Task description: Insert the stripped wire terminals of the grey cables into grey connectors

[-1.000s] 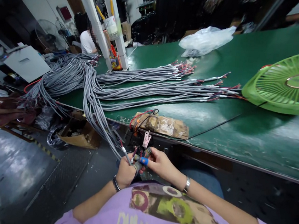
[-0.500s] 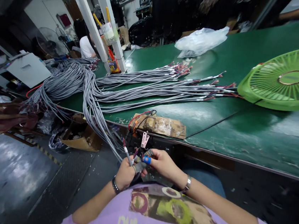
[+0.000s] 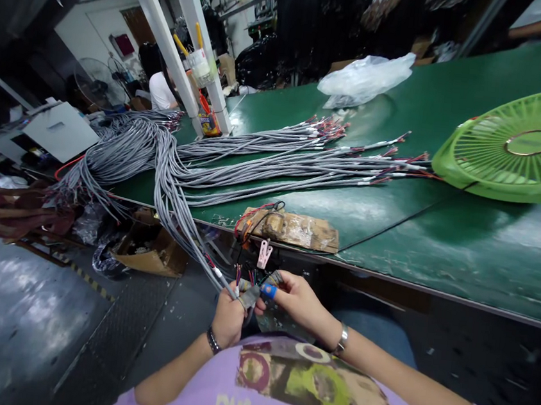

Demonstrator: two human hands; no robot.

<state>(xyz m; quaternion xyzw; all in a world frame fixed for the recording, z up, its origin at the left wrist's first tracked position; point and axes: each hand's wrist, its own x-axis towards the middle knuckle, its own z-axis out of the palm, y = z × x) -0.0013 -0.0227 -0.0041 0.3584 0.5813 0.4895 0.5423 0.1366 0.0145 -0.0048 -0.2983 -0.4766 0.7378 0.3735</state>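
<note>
Both my hands are together below the front edge of the green table (image 3: 440, 246). My left hand (image 3: 228, 317) is closed round the end of a grey cable (image 3: 217, 273) that hangs from the bundle, with thin coloured wires sticking up from its tip. My right hand (image 3: 296, 299) pinches those wire ends; its fingertips wear grey and blue tape. Right above my hands a small pink clip (image 3: 264, 253) hangs off the table edge.
A large bundle of grey cables (image 3: 256, 156) spreads across the table and drapes off its left end. A worn brown block with red and black wires (image 3: 292, 227), a green fan (image 3: 518, 148), a clear plastic bag (image 3: 366, 74) and white posts (image 3: 191, 33) are near. Another person sits far back.
The view has shifted slightly. My hands stay together at the cable end, working the coloured wires; the cable end has dropped a little lower.
</note>
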